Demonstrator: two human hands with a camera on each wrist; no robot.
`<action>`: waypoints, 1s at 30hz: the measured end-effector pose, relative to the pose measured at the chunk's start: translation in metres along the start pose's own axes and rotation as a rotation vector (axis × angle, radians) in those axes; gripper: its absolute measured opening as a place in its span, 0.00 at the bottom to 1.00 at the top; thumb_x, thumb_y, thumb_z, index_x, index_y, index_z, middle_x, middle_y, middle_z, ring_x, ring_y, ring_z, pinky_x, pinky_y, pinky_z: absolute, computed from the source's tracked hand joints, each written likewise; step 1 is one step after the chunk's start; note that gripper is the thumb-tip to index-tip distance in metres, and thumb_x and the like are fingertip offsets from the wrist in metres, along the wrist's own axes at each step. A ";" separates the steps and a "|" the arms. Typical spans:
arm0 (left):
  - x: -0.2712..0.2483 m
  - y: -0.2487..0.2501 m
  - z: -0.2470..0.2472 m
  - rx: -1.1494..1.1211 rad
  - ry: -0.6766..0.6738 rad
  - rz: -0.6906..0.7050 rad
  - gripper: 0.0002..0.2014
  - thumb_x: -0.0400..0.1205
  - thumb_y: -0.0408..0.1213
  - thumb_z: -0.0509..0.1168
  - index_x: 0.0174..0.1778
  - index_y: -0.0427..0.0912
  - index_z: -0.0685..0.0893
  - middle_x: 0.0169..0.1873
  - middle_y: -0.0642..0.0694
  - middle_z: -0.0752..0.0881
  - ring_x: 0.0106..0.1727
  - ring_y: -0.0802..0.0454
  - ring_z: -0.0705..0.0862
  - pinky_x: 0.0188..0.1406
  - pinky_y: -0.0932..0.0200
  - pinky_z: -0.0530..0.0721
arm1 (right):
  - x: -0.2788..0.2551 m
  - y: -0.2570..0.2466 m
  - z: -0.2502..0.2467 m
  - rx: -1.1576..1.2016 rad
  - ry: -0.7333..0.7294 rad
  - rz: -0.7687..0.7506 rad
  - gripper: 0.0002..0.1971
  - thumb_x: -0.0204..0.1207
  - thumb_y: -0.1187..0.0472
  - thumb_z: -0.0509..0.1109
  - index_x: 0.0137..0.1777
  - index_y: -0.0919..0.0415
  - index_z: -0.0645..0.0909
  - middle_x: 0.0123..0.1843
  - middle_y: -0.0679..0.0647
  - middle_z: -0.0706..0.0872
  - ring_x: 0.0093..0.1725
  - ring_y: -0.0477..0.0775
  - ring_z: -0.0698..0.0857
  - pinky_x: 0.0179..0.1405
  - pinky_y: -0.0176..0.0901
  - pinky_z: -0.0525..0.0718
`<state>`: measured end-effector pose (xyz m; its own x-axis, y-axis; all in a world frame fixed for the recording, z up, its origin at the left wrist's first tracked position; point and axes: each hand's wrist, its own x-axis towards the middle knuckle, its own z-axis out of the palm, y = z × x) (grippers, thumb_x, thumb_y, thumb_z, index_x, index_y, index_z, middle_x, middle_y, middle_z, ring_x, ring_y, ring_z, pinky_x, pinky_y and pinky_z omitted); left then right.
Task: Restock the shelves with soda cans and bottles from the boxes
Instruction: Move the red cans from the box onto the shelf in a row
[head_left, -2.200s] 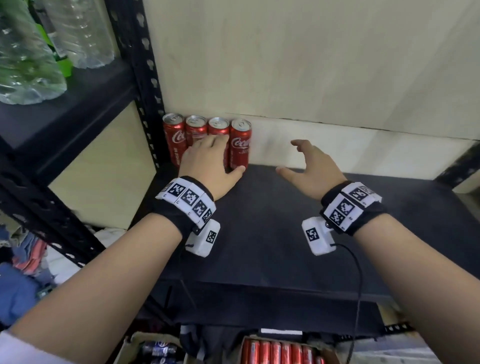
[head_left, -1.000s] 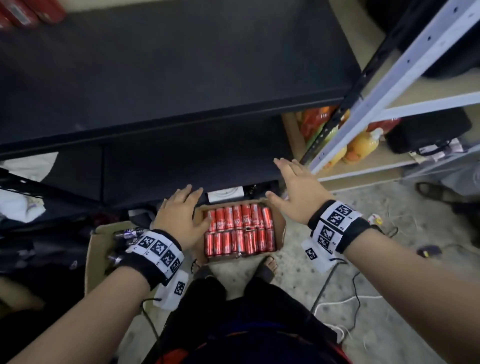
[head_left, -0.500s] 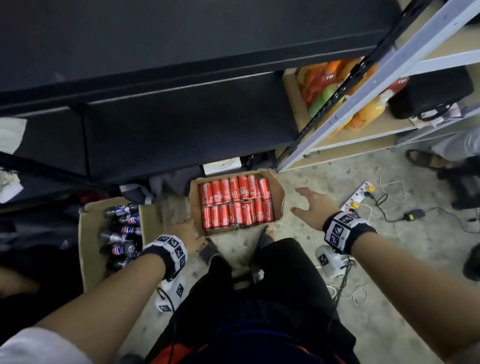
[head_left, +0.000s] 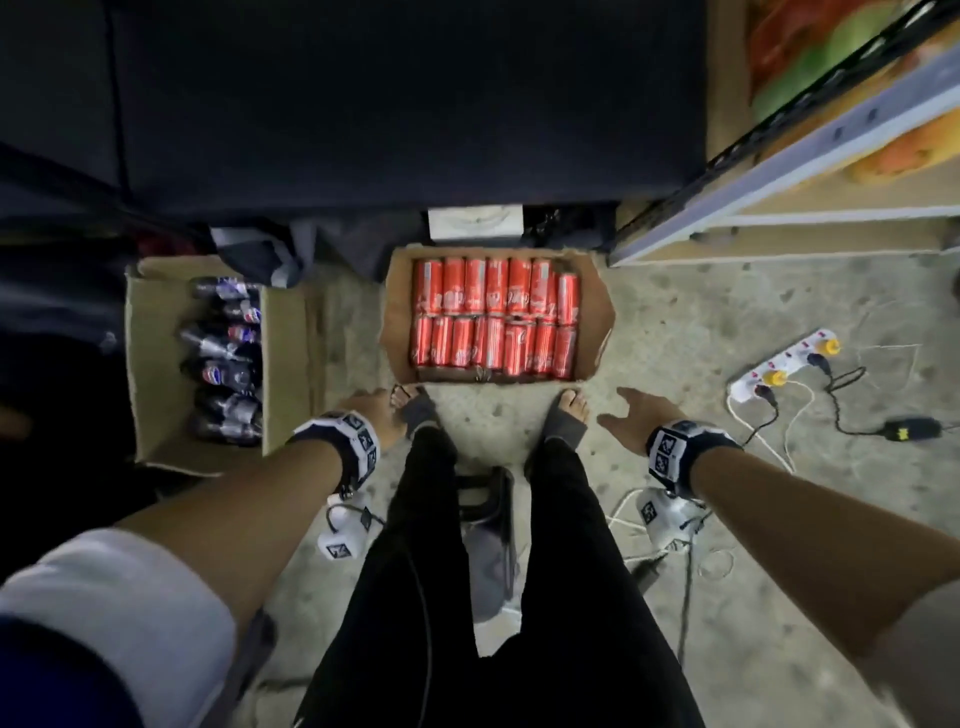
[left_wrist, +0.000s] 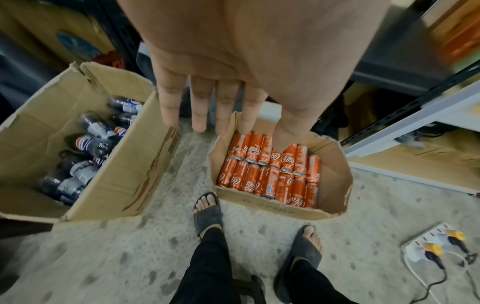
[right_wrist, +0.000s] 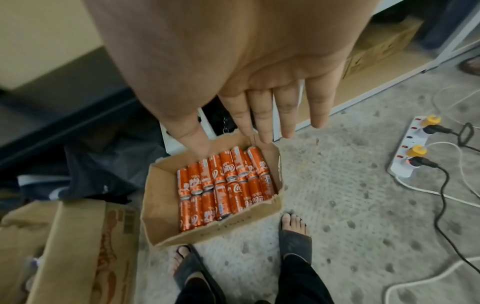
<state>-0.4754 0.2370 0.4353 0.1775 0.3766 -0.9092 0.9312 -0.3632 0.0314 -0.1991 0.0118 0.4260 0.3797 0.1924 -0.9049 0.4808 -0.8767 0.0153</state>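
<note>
Two rows of red cans (head_left: 496, 317) lay on their sides, packed tight in the small torn box (head_left: 597, 312) on the floor, straight ahead of both feet. Went left to right: farthest left sat the bigger carton (head_left: 156, 364) with dark soda bottles (head_left: 223, 358) heaped in it, well apart from either hand. Next came the left hand (head_left: 371, 413), empty, fingers (left_wrist: 198, 107) straight and only slightly parted, hanging above the near left corner of the can box, touching nothing. Then the cans themselves, between the two hands and lower down, none lifted. Then the right hand (head_left: 636, 418), also empty, fingers (right_wrist: 262, 117) straight and fanned a little, thumb out, off the box's near right corner, clear of the cardboard. Farthest right lay a power strip (head_left: 784, 371) with trailing cables.

Judged the step as reaching down for more cans. Best done by bending low and closing each hand round a can from an outer column, where a side stands free, rather than prying from the tight middle. Worth lifting straight up so neighbours did not roll, and keeping clear of the ragged box edge.
</note>
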 end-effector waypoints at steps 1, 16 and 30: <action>0.014 0.002 0.010 -0.006 -0.005 0.001 0.32 0.87 0.56 0.61 0.84 0.40 0.68 0.78 0.36 0.75 0.75 0.35 0.77 0.70 0.49 0.77 | 0.017 0.001 0.006 -0.023 -0.014 -0.012 0.33 0.85 0.39 0.61 0.85 0.55 0.65 0.80 0.61 0.76 0.75 0.65 0.77 0.69 0.52 0.78; 0.225 0.040 0.091 0.020 -0.049 -0.001 0.18 0.85 0.46 0.67 0.68 0.41 0.80 0.59 0.39 0.83 0.58 0.40 0.82 0.63 0.51 0.80 | 0.214 -0.018 0.043 -0.117 -0.004 -0.210 0.21 0.85 0.45 0.64 0.73 0.53 0.78 0.66 0.59 0.85 0.61 0.65 0.82 0.56 0.48 0.78; 0.374 0.091 0.096 0.237 -0.023 0.142 0.24 0.85 0.54 0.65 0.66 0.38 0.84 0.53 0.41 0.84 0.46 0.43 0.81 0.49 0.51 0.83 | 0.424 -0.038 0.113 0.003 -0.099 -0.231 0.33 0.72 0.29 0.70 0.74 0.42 0.76 0.64 0.40 0.83 0.63 0.53 0.84 0.68 0.56 0.79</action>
<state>-0.3548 0.2630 0.0583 0.2911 0.2892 -0.9119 0.7965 -0.6013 0.0635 -0.1455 0.0764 -0.0060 0.1804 0.3441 -0.9214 0.5435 -0.8157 -0.1982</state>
